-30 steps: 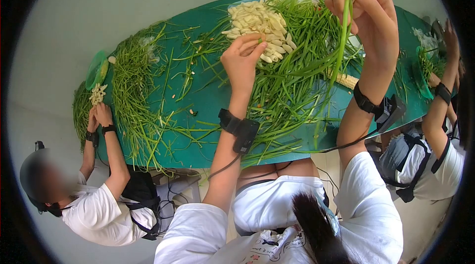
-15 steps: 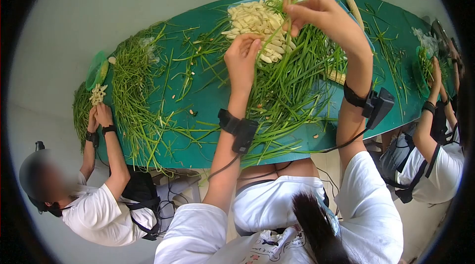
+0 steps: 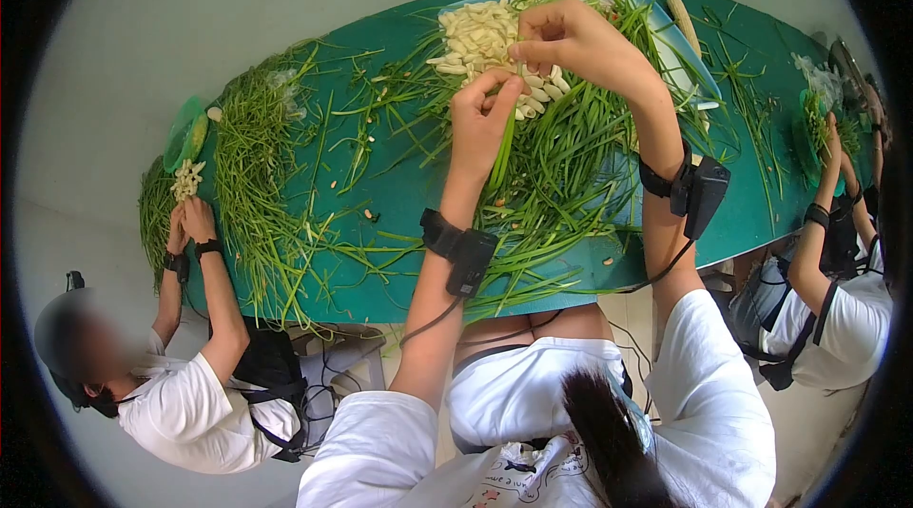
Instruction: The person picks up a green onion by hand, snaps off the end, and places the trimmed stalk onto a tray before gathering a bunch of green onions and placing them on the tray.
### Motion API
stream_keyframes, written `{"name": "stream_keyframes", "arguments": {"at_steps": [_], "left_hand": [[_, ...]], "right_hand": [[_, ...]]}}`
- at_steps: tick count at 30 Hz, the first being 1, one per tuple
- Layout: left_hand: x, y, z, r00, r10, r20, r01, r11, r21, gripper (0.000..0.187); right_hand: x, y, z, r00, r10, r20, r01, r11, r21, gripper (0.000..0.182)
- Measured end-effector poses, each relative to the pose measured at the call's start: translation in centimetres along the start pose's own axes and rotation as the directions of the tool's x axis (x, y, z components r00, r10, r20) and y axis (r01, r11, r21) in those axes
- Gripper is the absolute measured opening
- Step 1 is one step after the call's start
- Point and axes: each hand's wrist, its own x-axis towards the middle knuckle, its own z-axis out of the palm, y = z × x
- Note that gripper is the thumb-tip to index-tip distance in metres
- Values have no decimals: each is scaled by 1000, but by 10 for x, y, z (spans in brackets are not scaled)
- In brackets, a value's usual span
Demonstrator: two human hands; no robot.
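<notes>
My left hand [image 3: 483, 123] is closed around a long thin green stalk [image 3: 502, 158], which hangs down beside my wrist. Just above it, my right hand [image 3: 569, 40] is closed in a pinch near the stalk's upper end; its fingertips partly hide what they grip. Right behind the fingers lies a heap of pale, clove-shaped pieces [image 3: 473, 32]. A large pile of long green stalks [image 3: 561, 161] spreads below and to the right of my hands, partly over a blue tray [image 3: 706, 75].
A pale corncob [image 3: 682, 23] lies beyond the tray's right edge. Another green heap [image 3: 252, 156] covers the table's left part. At far left, a person's hands [image 3: 195, 220] hold pale pieces near a green basket [image 3: 181, 137]. Another person's hands [image 3: 832, 151] work at far right.
My right hand has come down and left, close to my left hand, uncovering the tray's right side. My left hand has shifted slightly right. The stalk between them is less stretched out.
</notes>
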Motion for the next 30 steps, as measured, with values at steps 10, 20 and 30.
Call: {"name": "stream_keyframes", "arguments": {"at_steps": [10, 20, 30], "left_hand": [[-1, 5, 1, 999, -36, -26, 35, 999, -31, 14], [-2, 4, 1, 999, -46, -10, 46, 999, -11, 14], [-1, 3, 3, 1000, -20, 5, 20, 999, 37, 14]], "right_hand": [[4, 4, -3, 987, 118, -105, -112, 992, 66, 33], [-1, 1, -15, 997, -16, -75, 22, 997, 77, 19], [-4, -1, -19, 990, -99, -97, 97, 995, -29, 14]]}}
